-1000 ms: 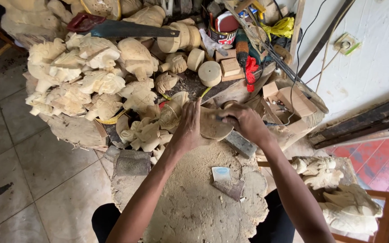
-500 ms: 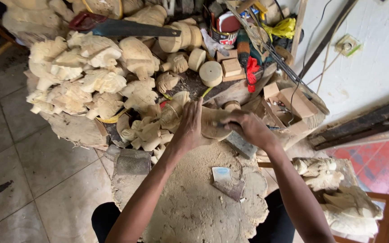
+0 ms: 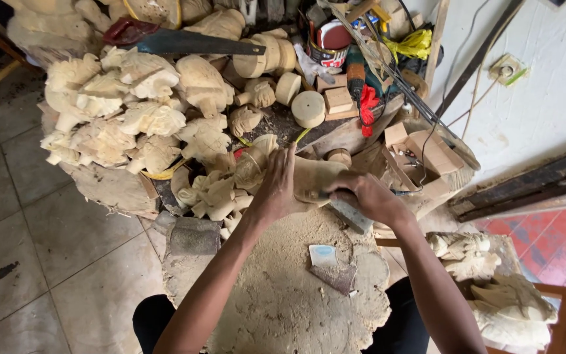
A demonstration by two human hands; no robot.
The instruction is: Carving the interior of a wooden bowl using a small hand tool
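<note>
A pale wooden carving [image 3: 312, 178] lies at the far edge of the sawdust-covered bench [image 3: 283, 301], pinned under the left hand [image 3: 276, 190], whose fingers spread flat and narrow over its near end. The right hand [image 3: 365, 196] is closed around a flat grey tool [image 3: 352, 216] set against the carving's right side. Near the bench's middle lies a small scrap of sandpaper [image 3: 325, 255]. Beyond the far edge are heaped unfinished carvings [image 3: 132, 111], round wooden discs [image 3: 308, 108] and a handsaw [image 3: 185, 40].
</note>
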